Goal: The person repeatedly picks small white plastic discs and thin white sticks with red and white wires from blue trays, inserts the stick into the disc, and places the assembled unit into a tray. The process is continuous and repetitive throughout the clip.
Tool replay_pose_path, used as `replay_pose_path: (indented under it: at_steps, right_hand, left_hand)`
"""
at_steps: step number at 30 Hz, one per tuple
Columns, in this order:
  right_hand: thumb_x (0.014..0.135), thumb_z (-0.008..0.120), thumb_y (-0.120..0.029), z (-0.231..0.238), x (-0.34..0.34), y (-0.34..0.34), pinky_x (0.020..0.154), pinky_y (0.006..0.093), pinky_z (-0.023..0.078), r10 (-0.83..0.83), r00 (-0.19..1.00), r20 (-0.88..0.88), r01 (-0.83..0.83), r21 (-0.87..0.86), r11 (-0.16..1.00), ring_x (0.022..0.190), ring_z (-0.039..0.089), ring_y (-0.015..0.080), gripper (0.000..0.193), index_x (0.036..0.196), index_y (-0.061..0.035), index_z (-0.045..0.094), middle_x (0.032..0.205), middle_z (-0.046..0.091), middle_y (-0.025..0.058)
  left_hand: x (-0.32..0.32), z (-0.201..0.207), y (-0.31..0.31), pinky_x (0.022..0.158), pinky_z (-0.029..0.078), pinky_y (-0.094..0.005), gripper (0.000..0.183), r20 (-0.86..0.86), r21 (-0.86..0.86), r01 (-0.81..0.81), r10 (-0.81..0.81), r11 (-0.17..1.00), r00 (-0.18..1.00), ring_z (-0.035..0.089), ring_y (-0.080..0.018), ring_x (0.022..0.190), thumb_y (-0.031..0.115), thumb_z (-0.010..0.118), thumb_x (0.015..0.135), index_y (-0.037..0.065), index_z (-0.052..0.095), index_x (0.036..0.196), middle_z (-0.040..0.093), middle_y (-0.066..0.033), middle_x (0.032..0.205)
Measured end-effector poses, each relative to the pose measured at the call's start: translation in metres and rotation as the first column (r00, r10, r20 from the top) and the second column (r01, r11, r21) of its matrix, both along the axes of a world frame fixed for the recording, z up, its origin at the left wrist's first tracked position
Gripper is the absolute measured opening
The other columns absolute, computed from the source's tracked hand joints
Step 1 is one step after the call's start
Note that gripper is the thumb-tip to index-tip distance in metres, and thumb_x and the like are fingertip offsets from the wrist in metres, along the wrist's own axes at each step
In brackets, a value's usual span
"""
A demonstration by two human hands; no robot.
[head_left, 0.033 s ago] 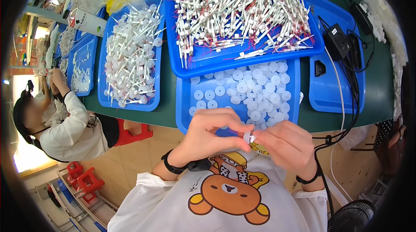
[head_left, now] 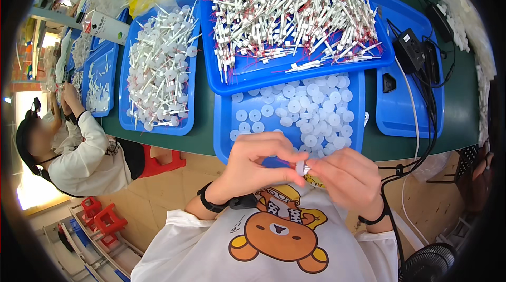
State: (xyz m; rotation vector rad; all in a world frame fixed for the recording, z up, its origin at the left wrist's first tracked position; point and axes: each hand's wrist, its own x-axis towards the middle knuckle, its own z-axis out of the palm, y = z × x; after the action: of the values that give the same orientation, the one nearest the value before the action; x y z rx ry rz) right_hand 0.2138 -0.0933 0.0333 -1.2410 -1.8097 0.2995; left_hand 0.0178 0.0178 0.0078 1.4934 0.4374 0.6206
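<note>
Between the thumb and forefinger of my left hand [head_left: 255, 161] is a frosted plastic disc [head_left: 300, 168], held on edge. My right hand [head_left: 348, 177] pinches a small white stick-like part [head_left: 307, 169] against the disc's right side; most of it is hidden by the fingers. Both hands are over my lap, at the near edge of a blue tray [head_left: 224, 119] of loose frosted discs [head_left: 311, 108] with centre holes. Above it, a second blue tray [head_left: 237, 84] rests partly over the first, heaped with thin white sticks [head_left: 295, 13] with red wires.
To the left, a blue tray [head_left: 192, 108] holds sticks fitted with discs [head_left: 161, 66]. Black adapters [head_left: 408, 50] and cables lie on another blue tray [head_left: 403, 116] at right. A seated co-worker [head_left: 87, 161] works at far left. A black fan [head_left: 429, 263] stands at lower right.
My right hand has shifted very slightly to the left, toward the disc. My left hand and the trays stay where they were.
</note>
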Motion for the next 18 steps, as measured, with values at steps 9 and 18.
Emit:
replay_pose_path:
  at_steps: [9,18]
  right_hand:
    - [0.073,0.080,0.002,-0.005,-0.008,-0.005,0.060,0.0343,0.052,-0.036,0.997,-0.065,0.026,-0.142,0.990,0.073,0.063,0.0268,0.042,0.114,0.0056,0.069,0.089,0.066,0.0123]
    - [0.075,0.085,-0.014,0.009,-0.002,0.001,0.073,0.0377,0.050,-0.092,0.995,0.046,0.102,-0.313,0.944,0.084,0.063,0.0282,0.051,0.121,0.0004,0.068,0.097,0.067,0.0111]
  left_hand:
    - [-0.006,0.003,0.005,0.074,0.055,-0.0324,0.039,-0.121,0.170,-0.006,0.027,0.985,0.992,0.070,-0.0205,0.081,0.006,0.094,0.065,-0.002,0.079,0.101,0.076,-0.0098,0.089]
    - [-0.024,0.005,0.015,0.080,0.054,-0.0304,0.038,-0.132,0.249,-0.104,0.140,0.963,0.981,0.069,-0.0196,0.090,0.003,0.090,0.072,-0.002,0.075,0.106,0.074,-0.0134,0.103]
